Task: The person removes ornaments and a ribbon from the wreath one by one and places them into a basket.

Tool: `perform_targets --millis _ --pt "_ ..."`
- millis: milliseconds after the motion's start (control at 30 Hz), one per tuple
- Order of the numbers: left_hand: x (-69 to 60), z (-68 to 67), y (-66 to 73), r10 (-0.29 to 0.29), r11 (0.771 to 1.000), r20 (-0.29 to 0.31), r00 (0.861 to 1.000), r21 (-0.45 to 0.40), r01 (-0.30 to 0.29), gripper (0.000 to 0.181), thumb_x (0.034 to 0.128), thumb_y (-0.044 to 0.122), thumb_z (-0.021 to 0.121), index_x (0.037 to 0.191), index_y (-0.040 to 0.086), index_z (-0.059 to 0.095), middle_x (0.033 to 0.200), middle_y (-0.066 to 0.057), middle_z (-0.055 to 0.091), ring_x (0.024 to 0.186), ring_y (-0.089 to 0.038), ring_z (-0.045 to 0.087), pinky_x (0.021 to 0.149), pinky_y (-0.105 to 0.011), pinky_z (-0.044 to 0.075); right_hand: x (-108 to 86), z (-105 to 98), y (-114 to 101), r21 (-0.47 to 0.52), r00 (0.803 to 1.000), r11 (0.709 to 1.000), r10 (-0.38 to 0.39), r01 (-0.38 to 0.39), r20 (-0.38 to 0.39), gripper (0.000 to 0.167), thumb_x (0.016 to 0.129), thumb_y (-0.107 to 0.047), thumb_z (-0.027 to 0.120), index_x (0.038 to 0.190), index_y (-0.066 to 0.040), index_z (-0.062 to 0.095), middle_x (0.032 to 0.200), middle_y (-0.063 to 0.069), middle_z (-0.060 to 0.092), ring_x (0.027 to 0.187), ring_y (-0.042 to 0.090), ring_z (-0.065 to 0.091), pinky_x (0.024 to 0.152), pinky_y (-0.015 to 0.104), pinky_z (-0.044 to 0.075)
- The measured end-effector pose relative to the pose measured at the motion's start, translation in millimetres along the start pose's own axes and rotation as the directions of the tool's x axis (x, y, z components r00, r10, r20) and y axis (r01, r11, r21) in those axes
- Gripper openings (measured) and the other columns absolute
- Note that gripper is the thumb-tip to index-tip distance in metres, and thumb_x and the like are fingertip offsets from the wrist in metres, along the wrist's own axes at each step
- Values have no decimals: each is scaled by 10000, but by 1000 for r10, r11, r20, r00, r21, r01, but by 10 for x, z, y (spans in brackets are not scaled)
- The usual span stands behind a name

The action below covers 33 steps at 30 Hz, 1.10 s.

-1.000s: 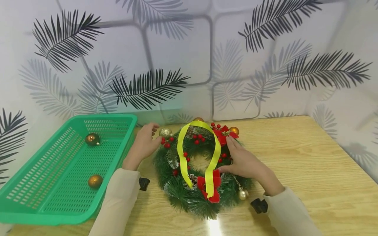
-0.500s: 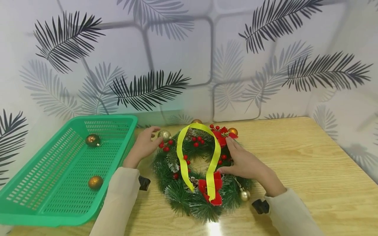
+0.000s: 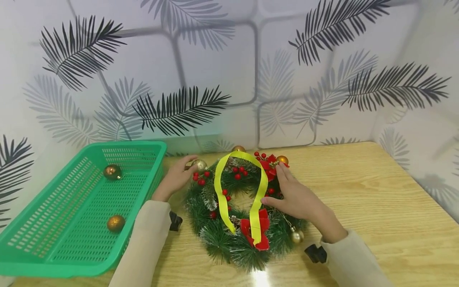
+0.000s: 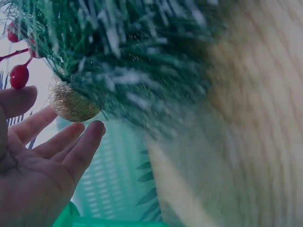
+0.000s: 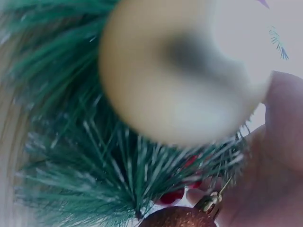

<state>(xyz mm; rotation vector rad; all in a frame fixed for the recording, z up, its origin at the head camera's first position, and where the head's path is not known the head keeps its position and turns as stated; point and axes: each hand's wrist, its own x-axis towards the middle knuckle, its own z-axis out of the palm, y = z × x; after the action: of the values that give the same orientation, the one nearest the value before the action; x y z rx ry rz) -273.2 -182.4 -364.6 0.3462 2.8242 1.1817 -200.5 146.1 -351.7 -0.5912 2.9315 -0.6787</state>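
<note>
A green wreath [image 3: 222, 243] with red berries, red flowers and baubles lies on the table, a yellow ribbon [image 3: 219, 187] looped over it. At its upper left, my left hand [image 3: 175, 177] has relaxed, spread fingers beside the gold glitter bauble [image 3: 199, 165]; in the left wrist view the fingertips are close under that bauble [image 4: 73, 101]. My right hand [image 3: 295, 195] rests on the wreath's right side, fingers extended to the upper red flower [image 3: 269, 167], thumb by the ribbon. A pale gold bauble [image 5: 180, 71] fills much of the right wrist view.
A green basket [image 3: 157, 159] stands on the left of the wooden table [image 3: 358, 191], holding a brown bauble [image 3: 112, 172] and an orange-gold bauble [image 3: 116, 223]. The patterned wall covering [image 3: 222, 59] rises behind the table.
The wreath has shifted slightly. My left hand has moved a little right, nearer the glitter bauble, and my right thumb has lifted slightly up from the lower red flower.
</note>
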Motion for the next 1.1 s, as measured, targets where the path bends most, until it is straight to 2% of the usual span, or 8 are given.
perform_targets --millis 167,400,667,933,1100 --pt "56 52 -39 1 999 -1 1000 -50 -1 516 986 220 517 1456 77 361 1456 -205 406 1252 -394 493 932 -505 494 -33 54 -86 -44 997 999 16 -19 -75 1021 870 -544 602 1481 106 107 1560 289 66 1428 444 147 1082 564 328" --pt "109 76 -39 1 1000 -20 1000 -23 -1 570 955 224 581 1460 86 357 1473 -191 391 1261 -395 475 947 -498 486 -77 95 -201 -117 986 991 44 -64 -164 983 877 -520 607 1457 141 167 1542 309 132 1430 442 149 1108 545 300" --pt "115 82 -48 20 999 -47 999 -35 -22 503 928 150 618 1379 7 448 1303 -215 530 1059 -343 585 778 -383 539 -132 140 -306 -148 976 985 57 -89 -208 969 882 -547 580 1453 136 198 1539 302 158 1423 449 171 1117 550 283" --pt "74 60 20 20 1000 -141 990 2 -20 469 930 164 613 1350 17 464 1322 -230 473 1085 -351 542 813 -431 529 -171 225 -410 -179 949 967 123 -180 -289 984 877 -560 579 1430 169 217 1512 337 196 1411 470 187 1137 549 244" --pt "52 36 37 35 999 -176 984 -13 -38 458 924 140 601 1338 -2 466 1301 -249 461 1063 -365 539 790 -437 536 -211 266 -522 -179 948 961 157 -212 -278 976 896 -567 543 1435 168 194 1529 336 123 1423 467 139 1126 562 250"
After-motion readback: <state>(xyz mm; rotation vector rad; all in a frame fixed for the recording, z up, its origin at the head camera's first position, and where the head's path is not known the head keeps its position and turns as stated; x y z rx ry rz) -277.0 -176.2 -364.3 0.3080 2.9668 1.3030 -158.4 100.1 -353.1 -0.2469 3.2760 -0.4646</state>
